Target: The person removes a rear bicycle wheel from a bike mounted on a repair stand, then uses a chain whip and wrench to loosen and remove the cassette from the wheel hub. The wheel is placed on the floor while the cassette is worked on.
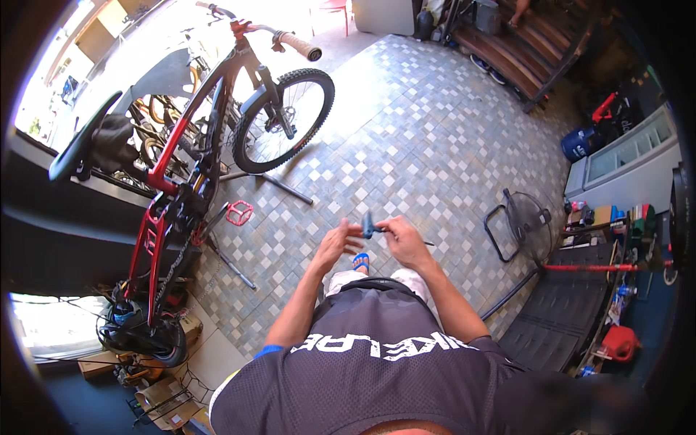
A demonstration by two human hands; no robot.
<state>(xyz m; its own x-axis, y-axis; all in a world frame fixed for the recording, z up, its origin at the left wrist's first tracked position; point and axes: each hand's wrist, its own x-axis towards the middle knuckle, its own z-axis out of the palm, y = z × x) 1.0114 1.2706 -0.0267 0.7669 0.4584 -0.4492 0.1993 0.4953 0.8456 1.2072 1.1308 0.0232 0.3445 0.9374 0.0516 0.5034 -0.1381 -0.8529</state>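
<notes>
"Dark jersey with pale lettering fills the near end of the view. What lies past it?"

"Both hands, raised over the tiled floor. The right hand has its grip pinching a small blue-grey part between thumb and fingers."

"So that part is between the hands?"

"Yes, out beyond the jersey's hem. A thin dark rod pokes out at the other side of the right hand; whether it belongs to the part, I cannot tell."

"And the left hand?"

"Just beside the part, its grip loosely spread. Whether a fingertip touches it, I cannot tell. Below the hands shows a blue flip-flop."

"What else is around?"

"To the left, a red-and-black mountain bike, its red flat pedal toward the hands, with dark stand legs reaching across the tiles. To the right, a black floor fan, well apart from the hands."
</notes>
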